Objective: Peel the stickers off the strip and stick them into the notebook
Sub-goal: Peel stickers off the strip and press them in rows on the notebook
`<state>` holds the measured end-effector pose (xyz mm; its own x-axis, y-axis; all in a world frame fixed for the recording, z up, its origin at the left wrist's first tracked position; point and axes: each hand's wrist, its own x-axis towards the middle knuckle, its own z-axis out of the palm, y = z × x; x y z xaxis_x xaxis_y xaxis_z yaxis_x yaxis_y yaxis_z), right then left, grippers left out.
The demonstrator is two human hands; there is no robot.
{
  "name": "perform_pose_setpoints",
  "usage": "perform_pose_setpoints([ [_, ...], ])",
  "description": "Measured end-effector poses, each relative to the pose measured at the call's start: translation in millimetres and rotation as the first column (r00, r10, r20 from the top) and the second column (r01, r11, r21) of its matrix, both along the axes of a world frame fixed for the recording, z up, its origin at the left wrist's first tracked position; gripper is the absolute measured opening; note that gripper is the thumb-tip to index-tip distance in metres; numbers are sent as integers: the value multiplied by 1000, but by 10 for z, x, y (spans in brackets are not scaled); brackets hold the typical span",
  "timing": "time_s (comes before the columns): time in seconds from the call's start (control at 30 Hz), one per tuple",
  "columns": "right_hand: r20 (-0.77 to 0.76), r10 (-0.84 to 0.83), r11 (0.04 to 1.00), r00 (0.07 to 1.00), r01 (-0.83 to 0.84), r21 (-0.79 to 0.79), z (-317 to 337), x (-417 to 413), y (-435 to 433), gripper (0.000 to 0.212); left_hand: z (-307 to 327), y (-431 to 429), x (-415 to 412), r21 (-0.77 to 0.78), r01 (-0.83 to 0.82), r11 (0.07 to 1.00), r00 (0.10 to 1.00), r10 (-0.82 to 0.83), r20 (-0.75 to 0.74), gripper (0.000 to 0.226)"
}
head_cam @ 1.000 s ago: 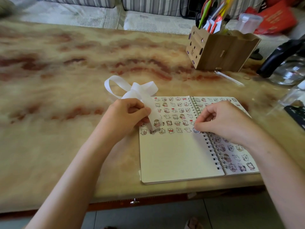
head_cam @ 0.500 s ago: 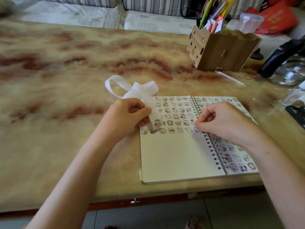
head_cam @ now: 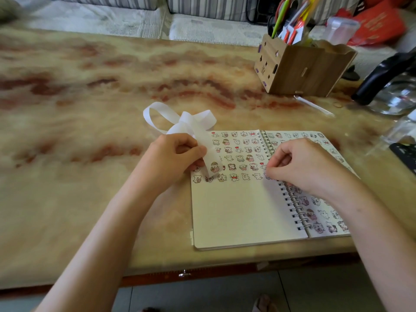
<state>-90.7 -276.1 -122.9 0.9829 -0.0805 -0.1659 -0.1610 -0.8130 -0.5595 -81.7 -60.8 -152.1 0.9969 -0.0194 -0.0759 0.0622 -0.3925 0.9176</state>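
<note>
An open spiral notebook (head_cam: 245, 212) lies at the table's near edge, its upper left page filled with rows of small animal stickers. My left hand (head_cam: 173, 157) pinches a white backing strip (head_cam: 186, 121) that loops away behind it; the strip's end hangs over the page with one sticker (head_cam: 214, 167) on it. My right hand (head_cam: 301, 163) rests curled on the page beside the spiral binding, fingertips pressed down at the right end of the lowest sticker row. What lies under those fingertips is hidden.
A wooden pen holder (head_cam: 301, 68) full of pens stands at the back right. A glass kettle with a black handle (head_cam: 391, 86) and a dark object (head_cam: 405, 154) sit at the right edge. A thin white stick (head_cam: 313, 105) lies behind the notebook.
Almost nothing: both hands stay in place, the right fingertips still pressing at the end of the bottom sticker row.
</note>
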Motion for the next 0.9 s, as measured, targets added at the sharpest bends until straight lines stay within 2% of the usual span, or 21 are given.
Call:
perform_pose_setpoints([
  [0.23,43,14,998,999,-11,-58,-9,-8,-12,13,-5,-2,8,12,0,1000,1000,0,3,14],
  [0.37,4,16,999,1000,-16,-30,-4,1,-71,14,-8,-5,14,18,-4,1000,1000,4,9,13],
  [0.5,-66,-29,1000,997,29,-1,-15,43,-127,40,-15,-8,19,8,-8,1000,1000,8,11,13],
  [0.67,-149,-14,997,989,25,69,-41,67,-151,24,-24,-9,24,-5,-7,1000,1000,7,5,14],
  [0.9,-146,-15,999,989,19,29,-42,62,-140,21,-16,-8,24,11,-9,1000,1000,9,3,13],
])
